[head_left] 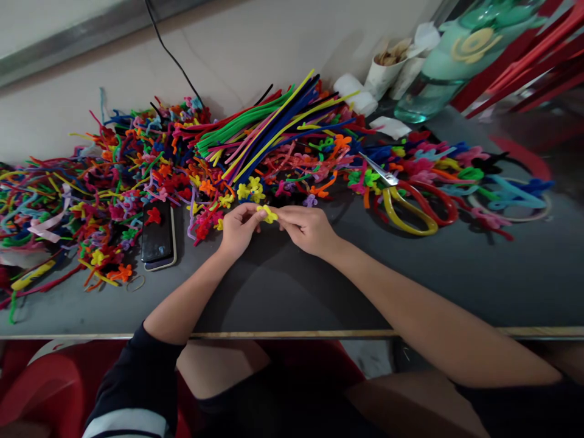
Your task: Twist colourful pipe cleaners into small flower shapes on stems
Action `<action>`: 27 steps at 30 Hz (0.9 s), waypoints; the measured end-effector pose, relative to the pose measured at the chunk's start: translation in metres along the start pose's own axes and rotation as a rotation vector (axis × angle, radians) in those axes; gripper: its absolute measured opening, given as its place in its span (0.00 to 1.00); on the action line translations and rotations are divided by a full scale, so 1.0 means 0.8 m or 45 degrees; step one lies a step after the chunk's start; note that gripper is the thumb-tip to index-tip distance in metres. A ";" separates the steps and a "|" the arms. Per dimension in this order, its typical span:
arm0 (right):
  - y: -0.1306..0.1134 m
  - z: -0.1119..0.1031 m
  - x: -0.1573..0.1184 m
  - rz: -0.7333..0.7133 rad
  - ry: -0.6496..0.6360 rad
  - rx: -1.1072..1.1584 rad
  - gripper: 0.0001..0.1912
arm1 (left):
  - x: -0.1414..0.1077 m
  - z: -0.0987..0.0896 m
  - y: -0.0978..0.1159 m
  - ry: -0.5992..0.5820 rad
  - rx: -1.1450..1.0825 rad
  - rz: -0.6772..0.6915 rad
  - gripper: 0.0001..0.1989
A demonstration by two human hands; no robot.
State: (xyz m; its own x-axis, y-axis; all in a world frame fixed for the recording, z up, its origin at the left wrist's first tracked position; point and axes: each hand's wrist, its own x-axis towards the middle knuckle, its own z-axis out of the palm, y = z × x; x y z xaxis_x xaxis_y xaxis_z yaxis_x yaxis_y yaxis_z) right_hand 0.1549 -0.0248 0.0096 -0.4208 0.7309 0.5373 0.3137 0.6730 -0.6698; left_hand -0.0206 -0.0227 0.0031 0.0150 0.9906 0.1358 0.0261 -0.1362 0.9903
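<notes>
We're pinching a yellow fuzzy-wire flower (268, 213) between left hand (239, 229) and right hand (312, 229): likely light, bendy; grip petals (274, 216).

Translucent teal plastic bottle (449, 70) seen at back right — white paper cup (382, 76) of brown contents (393, 52) set near it. Black rectangular phone (156, 242) laid at left — thin black cable (170, 54) hung against pale wall (274, 36).

Clock centre: yellow pipe-cleaner flower (267, 214)
Tabletop (296, 298), 6: open between left forearm (201, 292) and right forearm (401, 292)
Tabletop, 3–4: open strip, right forearm to scissors (401, 184)
Pipe-cleaner bundle (269, 134), 12: blocks
Pipe-cleaner heap (132, 161), 9–11: blocks
Smartphone (157, 238), 9: obstructs
</notes>
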 end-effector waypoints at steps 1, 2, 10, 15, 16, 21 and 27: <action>-0.001 0.001 0.000 0.013 0.002 -0.003 0.17 | 0.000 0.000 0.000 0.002 -0.001 -0.002 0.15; -0.002 0.002 -0.001 0.030 0.014 -0.003 0.16 | -0.001 0.001 -0.001 0.005 0.002 -0.006 0.15; -0.003 0.005 -0.001 0.237 0.125 0.041 0.11 | -0.004 0.003 -0.002 0.000 0.081 0.094 0.12; -0.005 0.006 -0.002 0.247 0.091 0.099 0.12 | -0.004 0.001 0.000 0.024 0.147 0.147 0.11; -0.005 0.006 -0.001 0.248 0.070 0.131 0.12 | -0.005 0.002 0.000 0.046 0.149 0.133 0.11; -0.005 0.012 0.004 0.494 0.029 0.421 0.16 | -0.011 0.011 -0.001 0.143 0.064 0.055 0.13; 0.002 0.007 0.009 0.593 0.019 0.607 0.18 | -0.011 0.011 0.001 -0.043 0.003 -0.008 0.14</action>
State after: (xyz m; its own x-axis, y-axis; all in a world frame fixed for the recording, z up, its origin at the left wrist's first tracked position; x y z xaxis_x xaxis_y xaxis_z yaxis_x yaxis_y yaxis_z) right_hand 0.1477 -0.0190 0.0095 -0.3191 0.9371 0.1415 0.0477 0.1650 -0.9851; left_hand -0.0122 -0.0312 0.0024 0.0486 0.9905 0.1284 0.0288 -0.1299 0.9911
